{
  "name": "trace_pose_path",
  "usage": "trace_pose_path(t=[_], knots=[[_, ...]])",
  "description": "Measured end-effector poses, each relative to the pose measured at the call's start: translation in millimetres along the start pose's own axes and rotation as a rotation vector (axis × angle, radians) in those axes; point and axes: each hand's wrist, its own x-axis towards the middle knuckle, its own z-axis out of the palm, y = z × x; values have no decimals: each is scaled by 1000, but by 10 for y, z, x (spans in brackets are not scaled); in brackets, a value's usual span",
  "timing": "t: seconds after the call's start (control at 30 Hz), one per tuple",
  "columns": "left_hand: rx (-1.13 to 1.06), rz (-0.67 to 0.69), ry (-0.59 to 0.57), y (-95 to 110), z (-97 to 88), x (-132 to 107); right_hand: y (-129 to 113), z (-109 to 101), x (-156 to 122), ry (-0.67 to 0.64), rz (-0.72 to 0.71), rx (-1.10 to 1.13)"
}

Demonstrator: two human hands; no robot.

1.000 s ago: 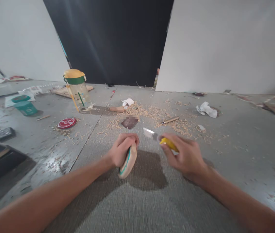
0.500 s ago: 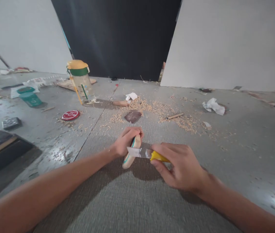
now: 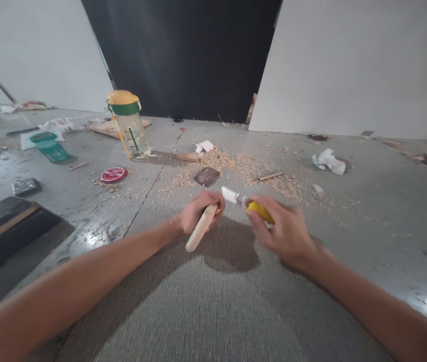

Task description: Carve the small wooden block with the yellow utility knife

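My left hand is closed around the upper end of a pale wooden piece with a rounded lower end, which tilts down toward me. The fingers partly hide its far end. To its right, my right hand grips a utility knife by its yellow handle. The knife's short, wide blade points left, apart from the wood and a little beyond my left hand. Both hands are above the grey floor, casting a shadow on it.
Wood shavings lie scattered ahead, around a brown flat piece and a thin wooden-handled tool. A yellow-lidded bottle, red round lid, teal container and dark block are at left. Crumpled paper lies right.
The knife has moved off the wooden piece, away from me and to the right. In my left hand the wood has turned, so its teal line scarcely shows.
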Motion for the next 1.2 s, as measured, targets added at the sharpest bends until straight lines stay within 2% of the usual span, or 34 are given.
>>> trace_pose_path(t=[0.07, 0.1, 0.27, 0.37, 0.5, 0.9, 1.13, 1.2], knots=[[-83, -31, -27, -26, 11, 6, 68, -6, 1, 43, 100, -7], [-123, -39, -26, -33, 17, 10, 79, -3, -6, 47, 103, 5], [-236, -27, 64, -19, 20, 27, -109, 108, -86, -82, -38, 149], [-263, -41, 75, 1, 21, 26, -267, 187, -112, -122, -95, 204], [-241, -67, 54, 6, 35, 30, -350, 216, -111, -127, -116, 243], [-4, 50, 90, 26, 54, 38, -333, 196, -104, -62, -138, 253], [-55, 43, 104, -20, 39, 55, -298, 200, -104, -23, -157, 193], [-95, 26, 109, -18, 34, 41, -249, 212, -102, -14, -106, 183]])
